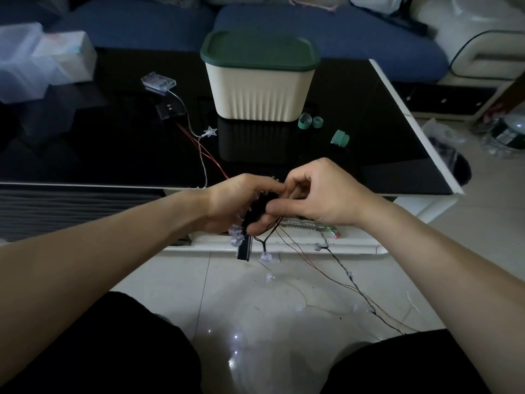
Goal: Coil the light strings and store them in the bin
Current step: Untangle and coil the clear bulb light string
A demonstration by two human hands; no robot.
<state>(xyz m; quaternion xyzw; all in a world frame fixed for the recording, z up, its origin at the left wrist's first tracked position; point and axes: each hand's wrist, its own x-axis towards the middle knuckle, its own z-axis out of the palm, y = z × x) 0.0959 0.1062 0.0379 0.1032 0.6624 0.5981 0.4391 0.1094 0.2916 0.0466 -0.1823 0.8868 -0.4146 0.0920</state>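
My left hand [237, 203] grips a bundle of dark-wired light string [257, 214] with clear star bulbs, just in front of the table's near edge. My right hand [315, 194] pinches the wire against that bundle. Loose dark wire [349, 280] trails from the hands down to the floor at the right. A black battery box [245, 248] hangs below the left hand. A second string with a clear battery box [159, 81] and a star bulb [209, 132] lies on the black table [369, 155]. The cream bin [260, 92] with a green lid stands shut at the table's middle.
Green tape rolls [309, 120] and a green cap [339, 139] lie right of the bin. Clear plastic boxes [34, 61] sit at the table's far left. A blue sofa [341, 32] runs behind. My knees frame the tiled floor below.
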